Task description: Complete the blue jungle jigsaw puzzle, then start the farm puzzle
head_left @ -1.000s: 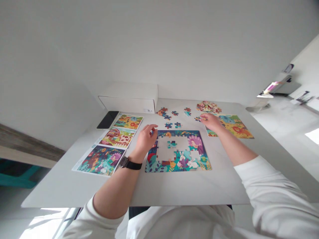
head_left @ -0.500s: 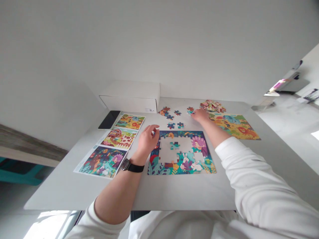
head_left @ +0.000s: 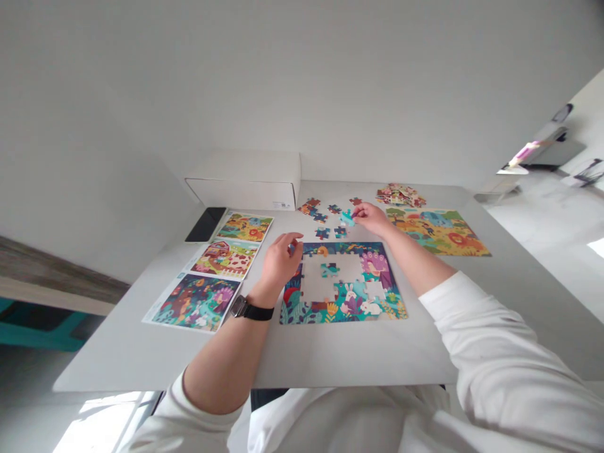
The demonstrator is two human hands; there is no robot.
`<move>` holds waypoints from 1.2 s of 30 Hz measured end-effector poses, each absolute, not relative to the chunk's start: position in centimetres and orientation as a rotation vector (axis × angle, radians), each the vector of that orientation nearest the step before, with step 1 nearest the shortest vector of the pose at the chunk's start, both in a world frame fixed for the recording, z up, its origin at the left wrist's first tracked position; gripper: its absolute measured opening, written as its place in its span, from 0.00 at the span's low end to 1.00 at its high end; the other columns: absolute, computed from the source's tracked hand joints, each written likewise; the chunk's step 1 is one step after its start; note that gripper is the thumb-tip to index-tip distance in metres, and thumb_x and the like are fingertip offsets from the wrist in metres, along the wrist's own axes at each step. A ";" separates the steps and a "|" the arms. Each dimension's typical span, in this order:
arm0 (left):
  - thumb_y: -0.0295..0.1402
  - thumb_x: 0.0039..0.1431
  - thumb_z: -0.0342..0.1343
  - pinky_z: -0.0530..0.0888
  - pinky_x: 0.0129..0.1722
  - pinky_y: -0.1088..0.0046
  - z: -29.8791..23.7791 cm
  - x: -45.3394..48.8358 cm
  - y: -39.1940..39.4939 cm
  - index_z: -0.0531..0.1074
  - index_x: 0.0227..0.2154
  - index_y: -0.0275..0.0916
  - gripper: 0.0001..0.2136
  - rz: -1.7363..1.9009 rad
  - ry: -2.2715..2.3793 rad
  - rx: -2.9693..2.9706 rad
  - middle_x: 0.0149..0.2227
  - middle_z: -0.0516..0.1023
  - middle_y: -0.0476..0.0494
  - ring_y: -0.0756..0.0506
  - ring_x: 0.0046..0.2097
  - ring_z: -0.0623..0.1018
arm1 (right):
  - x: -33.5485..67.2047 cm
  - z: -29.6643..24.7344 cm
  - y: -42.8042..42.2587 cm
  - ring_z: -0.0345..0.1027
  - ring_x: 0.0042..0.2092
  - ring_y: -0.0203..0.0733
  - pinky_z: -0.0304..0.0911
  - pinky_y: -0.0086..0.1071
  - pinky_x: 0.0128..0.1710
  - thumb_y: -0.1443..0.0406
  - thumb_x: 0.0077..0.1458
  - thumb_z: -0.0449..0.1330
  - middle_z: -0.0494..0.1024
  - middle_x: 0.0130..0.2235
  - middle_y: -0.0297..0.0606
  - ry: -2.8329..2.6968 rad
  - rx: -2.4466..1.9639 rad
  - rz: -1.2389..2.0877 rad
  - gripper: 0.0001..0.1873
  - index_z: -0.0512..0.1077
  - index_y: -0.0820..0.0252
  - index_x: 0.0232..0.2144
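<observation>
Right hand [head_left: 372, 219] pinches 1 turquoise piece [head_left: 347, 218]; left hand [head_left: 280, 259], half-curled, looks empty.

On a pale-grey table [head_left: 340, 362] are laid a white oblong box [head_left: 240, 194], a flat black phone [head_left: 205, 224], a three-picture sheet [head_left: 221, 259], two rectangular picture jigsaws [head_left: 299, 311] and multicoloured loose pieces [head_left: 401, 195].

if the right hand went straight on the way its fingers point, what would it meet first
Past the teal puzzle piece it pinches, the right hand would probably first meet the dark loose piece to its left; height is unclear, so it might pass above.
</observation>
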State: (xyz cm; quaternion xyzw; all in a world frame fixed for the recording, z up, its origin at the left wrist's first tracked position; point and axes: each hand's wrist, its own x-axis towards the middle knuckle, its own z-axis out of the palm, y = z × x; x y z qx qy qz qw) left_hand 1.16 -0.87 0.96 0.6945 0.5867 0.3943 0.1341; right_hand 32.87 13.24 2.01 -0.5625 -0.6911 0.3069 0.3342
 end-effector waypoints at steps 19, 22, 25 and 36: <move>0.34 0.68 0.54 0.77 0.46 0.70 1.5 2.2 -1.9 0.82 0.51 0.41 0.15 0.977 1.623 2.182 0.41 0.85 0.42 0.44 0.39 0.80 | 37.8 2.3 -3.3 0.73 0.34 0.40 0.73 0.37 0.37 0.54 0.44 0.76 0.78 0.34 0.32 -1.469 -1.216 1.219 0.23 0.73 0.55 0.39; 0.35 0.67 0.55 0.76 0.44 0.71 1.4 2.2 -2.0 0.82 0.51 0.41 0.15 0.941 1.586 2.212 0.40 0.85 0.43 0.45 0.38 0.79 | 38.3 1.9 -3.5 0.72 0.32 0.39 0.72 0.36 0.36 0.54 0.46 0.74 0.77 0.33 0.31 -1.498 -1.239 1.191 0.22 0.72 0.55 0.39; 0.38 0.67 0.56 0.76 0.43 0.71 1.5 2.1 -2.1 0.82 0.51 0.41 0.15 0.935 1.547 2.225 0.40 0.85 0.43 0.45 0.37 0.79 | 38.5 1.6 -3.3 0.70 0.31 0.38 0.68 0.34 0.34 0.55 0.48 0.72 0.76 0.31 0.30 -1.557 -1.254 1.177 0.19 0.72 0.54 0.38; 0.42 0.68 0.56 0.74 0.40 0.70 2.0 2.1 -2.4 0.83 0.50 0.38 0.18 0.879 1.482 2.259 0.37 0.84 0.42 0.46 0.34 0.76 | 38.6 1.2 -3.8 0.69 0.33 0.38 0.65 0.32 0.35 0.54 0.50 0.71 0.76 0.31 0.30 -1.757 -1.240 1.291 0.17 0.73 0.55 0.36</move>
